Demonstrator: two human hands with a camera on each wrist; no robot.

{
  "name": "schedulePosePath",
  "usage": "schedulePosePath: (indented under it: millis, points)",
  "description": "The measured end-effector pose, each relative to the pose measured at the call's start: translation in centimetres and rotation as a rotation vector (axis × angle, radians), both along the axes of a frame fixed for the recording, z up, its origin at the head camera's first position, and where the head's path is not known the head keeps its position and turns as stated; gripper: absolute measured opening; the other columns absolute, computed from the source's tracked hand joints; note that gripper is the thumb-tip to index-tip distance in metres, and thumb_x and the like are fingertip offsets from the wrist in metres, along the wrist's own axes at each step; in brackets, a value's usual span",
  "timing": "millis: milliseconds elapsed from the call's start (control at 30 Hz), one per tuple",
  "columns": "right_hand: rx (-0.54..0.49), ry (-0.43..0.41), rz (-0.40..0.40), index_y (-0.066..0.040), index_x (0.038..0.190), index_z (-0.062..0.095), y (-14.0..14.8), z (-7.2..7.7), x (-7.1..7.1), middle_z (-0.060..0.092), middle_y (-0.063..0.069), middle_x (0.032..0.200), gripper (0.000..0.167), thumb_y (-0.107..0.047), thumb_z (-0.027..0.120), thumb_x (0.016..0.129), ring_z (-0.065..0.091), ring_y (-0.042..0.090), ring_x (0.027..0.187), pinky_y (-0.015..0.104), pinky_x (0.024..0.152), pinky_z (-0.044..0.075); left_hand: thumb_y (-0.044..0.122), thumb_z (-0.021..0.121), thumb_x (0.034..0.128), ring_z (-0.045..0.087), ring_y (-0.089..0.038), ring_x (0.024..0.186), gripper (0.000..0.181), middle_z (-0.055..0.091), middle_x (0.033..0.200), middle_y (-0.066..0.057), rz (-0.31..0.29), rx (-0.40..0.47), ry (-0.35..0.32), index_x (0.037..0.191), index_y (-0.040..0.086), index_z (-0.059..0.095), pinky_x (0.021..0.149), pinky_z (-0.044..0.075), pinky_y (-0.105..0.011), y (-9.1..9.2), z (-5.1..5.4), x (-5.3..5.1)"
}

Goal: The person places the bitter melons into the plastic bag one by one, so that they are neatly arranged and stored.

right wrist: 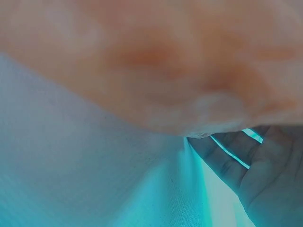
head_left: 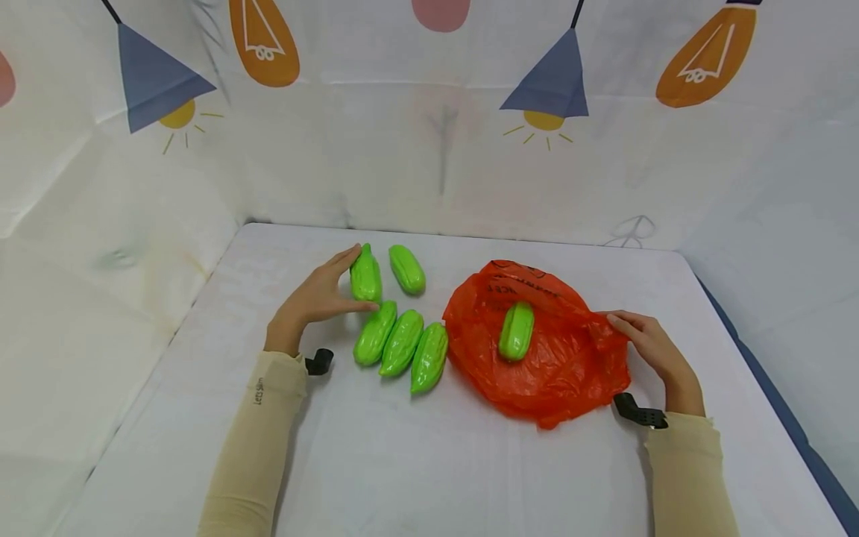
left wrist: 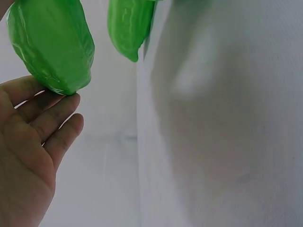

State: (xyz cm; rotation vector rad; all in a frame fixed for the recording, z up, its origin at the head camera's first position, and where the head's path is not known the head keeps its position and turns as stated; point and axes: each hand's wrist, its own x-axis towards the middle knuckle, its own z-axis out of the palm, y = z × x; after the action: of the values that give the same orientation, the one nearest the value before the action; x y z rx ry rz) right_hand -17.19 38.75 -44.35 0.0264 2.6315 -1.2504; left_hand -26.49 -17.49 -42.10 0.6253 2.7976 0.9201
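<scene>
My left hand [head_left: 317, 300] holds a glossy green ribbed vegetable [head_left: 365, 274], which looks like a plastic gourd, end to end between fingers and thumb. In the left wrist view the fingertips touch one end of this vegetable [left wrist: 54, 45], which appears raised off the table; the thumb is mostly cut off. On the right, my right hand [head_left: 661, 352] pinches the edge of a red plastic bag [head_left: 564, 384] spread on the table. One similar green vegetable [head_left: 517, 332] lies on the bag. The bag blurs across most of the right wrist view, hiding part of the right hand [right wrist: 270, 179].
Three more green vegetables [head_left: 401, 343] lie side by side, left of the bag. Another green vegetable [head_left: 407, 270] lies farther back. The white table [head_left: 429, 477] meets a lamp-printed cloth backdrop [head_left: 376, 149] at the rear.
</scene>
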Motion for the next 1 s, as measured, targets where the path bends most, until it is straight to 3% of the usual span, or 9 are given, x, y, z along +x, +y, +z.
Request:
schedulePosePath:
  millis: [233, 400, 533, 600, 667, 1000]
  points:
    - [0.01, 0.006, 0.005, 0.005, 0.141, 0.047, -0.1, 0.1, 0.0, 0.048, 0.032, 0.139, 0.06, -0.042, 0.037, 0.105, 0.041, 0.039, 0.127, 0.072, 0.103, 0.032, 0.068, 0.077, 0.0688, 0.015, -0.025, 0.152, 0.12, 0.014, 0.165, 0.0, -0.009, 0.007, 0.026, 0.159, 0.019, 0.014, 0.12, 0.02, -0.053, 0.8, 0.6, 0.4]
    - [0.007, 0.009, 0.005, 0.004, 0.14, 0.048, -0.1, 0.2, 0.0, 0.051, 0.029, 0.138, 0.059, -0.042, 0.038, 0.105, 0.045, 0.028, 0.122, 0.072, 0.103, 0.033, 0.065, 0.078, 0.0693, 0.015, -0.024, 0.152, 0.12, 0.014, 0.165, 0.001, -0.033, 0.022, 0.053, 0.158, 0.018, 0.014, 0.12, 0.02, -0.053, 1.7, 1.0, 0.8]
    - [-0.011, 0.01, 0.002, 0.003, 0.139, 0.05, 0.1, 0.2, 0.0, 0.063, -0.005, 0.121, 0.058, -0.042, 0.04, 0.104, 0.046, 0.005, 0.113, 0.072, 0.103, 0.032, 0.066, 0.078, 0.069, 0.015, -0.023, 0.152, 0.119, 0.014, 0.165, 0.003, -0.038, 0.025, 0.069, 0.158, 0.02, 0.014, 0.121, 0.021, -0.051, 2.4, 1.1, 1.0]
    - [-0.019, 0.011, 0.003, 0.003, 0.139, 0.05, 0.1, 0.2, 0.0, 0.058, -0.024, 0.11, 0.058, -0.042, 0.04, 0.104, 0.044, -0.004, 0.107, 0.072, 0.104, 0.032, 0.066, 0.077, 0.069, 0.016, -0.023, 0.152, 0.119, 0.014, 0.165, 0.003, -0.041, 0.023, 0.074, 0.158, 0.021, 0.014, 0.12, 0.022, -0.052, 2.6, 1.1, 1.1]
    - [-0.025, 0.009, 0.004, 0.004, 0.139, 0.05, 0.2, 0.2, 0.0, 0.052, -0.033, 0.103, 0.058, -0.042, 0.04, 0.104, 0.043, -0.009, 0.104, 0.072, 0.104, 0.031, 0.067, 0.077, 0.0691, 0.016, -0.023, 0.152, 0.119, 0.014, 0.165, 0.003, -0.045, 0.02, 0.072, 0.158, 0.021, 0.013, 0.12, 0.023, -0.052, 2.9, 1.0, 1.1]
    - [-0.024, 0.004, 0.004, 0.003, 0.139, 0.05, 0.2, 0.1, 0.0, 0.055, -0.028, 0.106, 0.058, -0.043, 0.041, 0.104, 0.043, -0.008, 0.104, 0.073, 0.104, 0.031, 0.069, 0.074, 0.0704, 0.017, -0.023, 0.152, 0.119, 0.012, 0.165, 0.004, -0.068, 0.007, 0.073, 0.159, 0.021, 0.011, 0.119, 0.025, -0.052, 3.9, 0.6, 1.4]
